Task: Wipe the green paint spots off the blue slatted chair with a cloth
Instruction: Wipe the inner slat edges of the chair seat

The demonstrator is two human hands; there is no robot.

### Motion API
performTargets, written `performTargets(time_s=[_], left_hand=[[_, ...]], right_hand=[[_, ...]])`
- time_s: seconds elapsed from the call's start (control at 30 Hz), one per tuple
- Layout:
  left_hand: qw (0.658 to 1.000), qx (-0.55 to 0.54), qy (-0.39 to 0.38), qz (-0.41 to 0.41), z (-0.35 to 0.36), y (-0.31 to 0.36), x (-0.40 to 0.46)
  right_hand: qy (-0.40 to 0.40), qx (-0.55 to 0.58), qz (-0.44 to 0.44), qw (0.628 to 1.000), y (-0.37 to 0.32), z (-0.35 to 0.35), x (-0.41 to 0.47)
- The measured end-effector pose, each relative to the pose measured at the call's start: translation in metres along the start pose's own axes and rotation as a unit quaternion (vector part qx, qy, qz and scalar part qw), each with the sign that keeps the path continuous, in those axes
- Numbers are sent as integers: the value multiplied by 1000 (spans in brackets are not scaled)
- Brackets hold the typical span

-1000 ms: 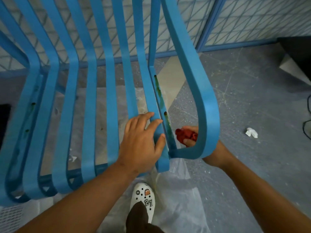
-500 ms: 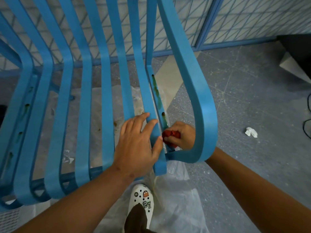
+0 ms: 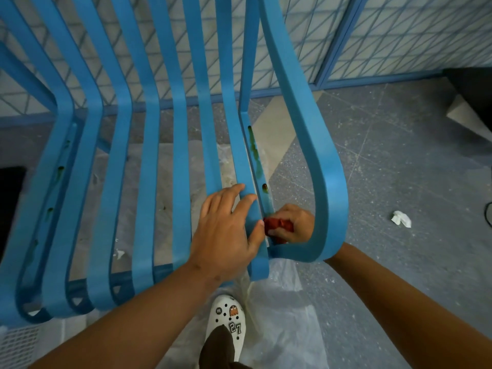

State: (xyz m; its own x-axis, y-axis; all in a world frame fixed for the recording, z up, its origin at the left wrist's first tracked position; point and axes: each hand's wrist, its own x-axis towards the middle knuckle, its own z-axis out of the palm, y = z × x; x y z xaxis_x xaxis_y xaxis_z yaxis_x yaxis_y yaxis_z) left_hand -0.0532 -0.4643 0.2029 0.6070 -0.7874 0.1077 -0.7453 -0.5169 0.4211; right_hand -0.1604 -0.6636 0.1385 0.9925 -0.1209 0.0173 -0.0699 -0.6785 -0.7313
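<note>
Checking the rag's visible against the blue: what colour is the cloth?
Red; the cloth is bunched in the right hand, clearest in the head view.

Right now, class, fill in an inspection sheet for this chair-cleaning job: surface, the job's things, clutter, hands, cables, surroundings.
Surface: grey speckled floor, clear plastic sheet under the chair.
Job's things: blue chair; green paint streaks the side rail; red cloth pressed low on that rail.
Clutter: crumpled white paper on the floor.
Hands: left hand rests on a slat, fingers straight; right hand grips the cloth.
Cables: black cable at right edge.
Surroundings: mesh wall, white shoe.
</note>
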Motion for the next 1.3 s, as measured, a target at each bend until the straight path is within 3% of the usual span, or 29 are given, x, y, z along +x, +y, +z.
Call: performTargets(time_s=[0.2, 0.47, 0.63, 0.97, 1.3], left_hand=[[1000, -1, 4, 1, 3, -1, -1], [1000, -3, -7, -6, 2, -1, -1], [1000, -8, -4, -9, -1, 1, -1], [1000, -9, 5, -3, 2, -1, -1], [1000, -14, 4, -7, 4, -1, 0]], right_hand=[[-6, -50, -21, 999, 16, 8, 0], [118, -20, 106, 987, 6, 6, 64], [131, -18, 122, 984, 3, 12, 59], [75, -56, 95, 991, 21, 25, 11], [141, -24, 163, 976, 29, 18, 88]])
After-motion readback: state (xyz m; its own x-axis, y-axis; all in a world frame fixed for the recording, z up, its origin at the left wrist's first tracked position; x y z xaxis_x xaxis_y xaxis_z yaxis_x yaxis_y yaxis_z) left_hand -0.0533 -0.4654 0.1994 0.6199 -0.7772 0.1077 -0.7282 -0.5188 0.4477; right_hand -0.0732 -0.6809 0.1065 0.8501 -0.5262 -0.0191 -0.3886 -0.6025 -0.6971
